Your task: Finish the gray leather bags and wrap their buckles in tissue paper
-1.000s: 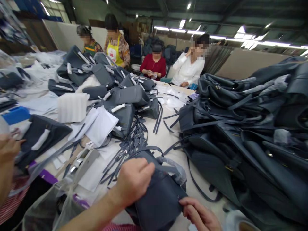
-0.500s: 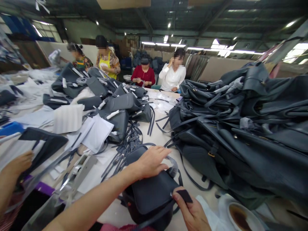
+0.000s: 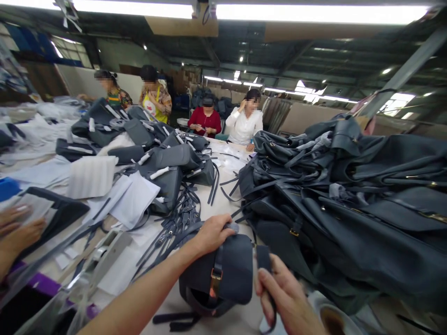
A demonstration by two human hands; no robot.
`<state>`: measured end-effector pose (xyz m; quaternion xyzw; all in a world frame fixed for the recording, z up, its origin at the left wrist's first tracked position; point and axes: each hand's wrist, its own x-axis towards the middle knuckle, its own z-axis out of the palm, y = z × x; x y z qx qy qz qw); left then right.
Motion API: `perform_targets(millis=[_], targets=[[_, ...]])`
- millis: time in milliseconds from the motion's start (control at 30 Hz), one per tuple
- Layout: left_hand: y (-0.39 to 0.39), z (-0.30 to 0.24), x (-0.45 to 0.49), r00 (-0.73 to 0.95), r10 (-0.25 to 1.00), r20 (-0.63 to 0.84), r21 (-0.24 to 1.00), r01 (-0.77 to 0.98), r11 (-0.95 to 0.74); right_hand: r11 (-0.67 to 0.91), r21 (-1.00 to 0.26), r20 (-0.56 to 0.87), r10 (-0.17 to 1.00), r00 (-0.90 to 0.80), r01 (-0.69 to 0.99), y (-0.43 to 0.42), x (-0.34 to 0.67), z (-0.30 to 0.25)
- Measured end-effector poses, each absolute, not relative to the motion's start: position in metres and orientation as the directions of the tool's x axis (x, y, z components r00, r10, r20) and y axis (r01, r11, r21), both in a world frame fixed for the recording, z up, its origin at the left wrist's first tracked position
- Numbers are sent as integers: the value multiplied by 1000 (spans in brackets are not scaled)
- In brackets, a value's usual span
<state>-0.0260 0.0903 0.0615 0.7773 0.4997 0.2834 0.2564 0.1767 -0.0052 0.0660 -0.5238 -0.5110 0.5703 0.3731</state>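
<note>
**Bag (image 3: 228, 270) turned to bring its buckle (image 3: 215, 282) into view; left hand (image 3: 213, 234) curled, where half a second earlier it lay outstretched**

Directions are read from the bag as the centre of the dial. The dark bag stands on the near part of the table (image 3: 219, 201), its flap (image 3: 240, 260) down over the front and the gold-toned buckle toward me, slightly toward 8 o'clock on the body. At 12 o'clock, my left hand is bent over the bag's top, fingers closed on the plastic-wrapped handle (image 3: 233, 227). At 3 o'clock, just beside the flap's edge, my right hand (image 3: 279, 284) pinches a dark strap (image 3: 263, 258) between thumb and fingers; where the strap joins I cannot tell.

Loose strap ends (image 3: 179, 321) lie at 7 o'clock. A bundle of buckled straps (image 3: 181, 215) lies at 11 o'clock, with finished bags (image 3: 167, 179) heaped beyond it. White paper sheets (image 3: 142, 202) occupy 10 o'clock, and a grey metal device (image 3: 113, 251) sits between 9 and 10. A large pile of dark bags (image 3: 335, 232) spans 1 to 3 o'clock. At 4 o'clock, partly behind my right hand, is a cup (image 3: 318, 300) of brown liquid. Toward 10 o'clock, well apart, a co-worker's hands (image 3: 26, 237) rest on another dark bag (image 3: 71, 211) and pale wrapping.
</note>
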Motion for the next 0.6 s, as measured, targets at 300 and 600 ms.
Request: perform_targets(millis=[300,600], targets=[[45,63,2,203,888,412,733,505,-455,-437,-898,-412,876,-251,-48,16,133,51],[40,48,2,-198,947,253,913,373,-166,-420,-772,-355,908,-224,-477,20,114,34]])
